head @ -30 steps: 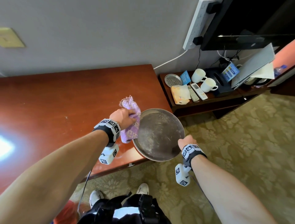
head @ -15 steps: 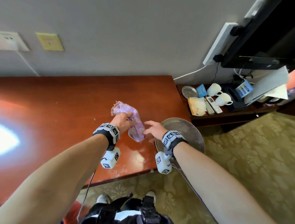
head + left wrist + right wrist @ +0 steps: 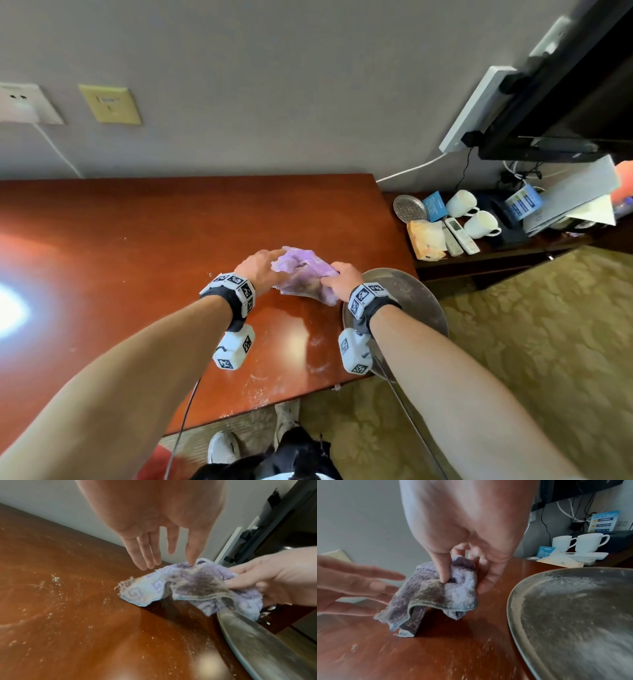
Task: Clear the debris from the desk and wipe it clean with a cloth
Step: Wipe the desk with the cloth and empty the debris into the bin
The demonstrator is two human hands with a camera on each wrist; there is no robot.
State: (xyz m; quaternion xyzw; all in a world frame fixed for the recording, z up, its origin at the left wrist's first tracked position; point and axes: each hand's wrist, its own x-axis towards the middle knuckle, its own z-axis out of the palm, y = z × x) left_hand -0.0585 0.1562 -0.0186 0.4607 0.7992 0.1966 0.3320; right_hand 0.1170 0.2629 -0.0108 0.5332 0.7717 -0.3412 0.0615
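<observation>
A dirty purple cloth [image 3: 303, 270] [image 3: 188, 586] [image 3: 436, 595] is lifted just off the red-brown desk [image 3: 137, 257], one corner touching the wood. My right hand [image 3: 337, 277] [image 3: 464, 585] pinches its right side between thumb and fingers. My left hand [image 3: 265, 265] [image 3: 154, 555] has straight fingers, with one fingertip touching the cloth's top. A round metal tray [image 3: 411, 298] [image 3: 573, 615] dusted with white powder lies at the desk's right end, under my right wrist. White crumbs [image 3: 263, 390] [image 3: 54, 578] are scattered on the desk near the front edge.
A lower shelf [image 3: 513, 253] to the right holds two white cups [image 3: 479, 224], remotes, a small metal dish and papers. A dark screen [image 3: 565, 102] and cables hang above it. The wall runs along the desk's back edge.
My right hand let go of the tray, which now lies at the desk's right end, and took hold of the cloth. My left hand opened its grip on the cloth.
</observation>
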